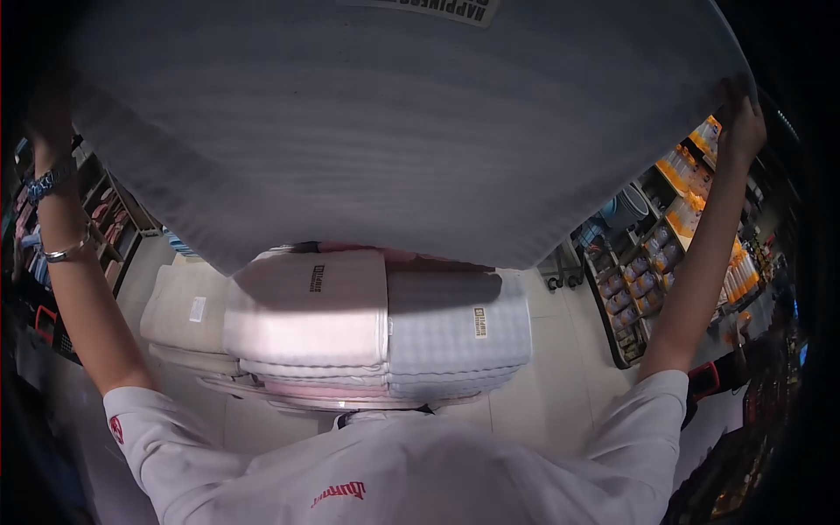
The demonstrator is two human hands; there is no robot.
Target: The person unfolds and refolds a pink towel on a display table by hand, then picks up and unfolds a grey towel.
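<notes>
A wide bluish-grey towel hangs spread out in front of me, with a printed label patch near its top edge. My right hand is closed on the towel's upper right corner. Up at the opposite corner, in deep shadow, my left hand grips the cloth, though its fingers barely show. Below the towel lie folded stacks: a pale pink towel stack in the middle, a light blue checked stack on the right and a beige stack on the left.
The stacks rest on a low display stand close to my body. Shelves of packaged goods stand at right on the tiled floor. Racks of merchandise are at left. The raised towel hides the area straight ahead.
</notes>
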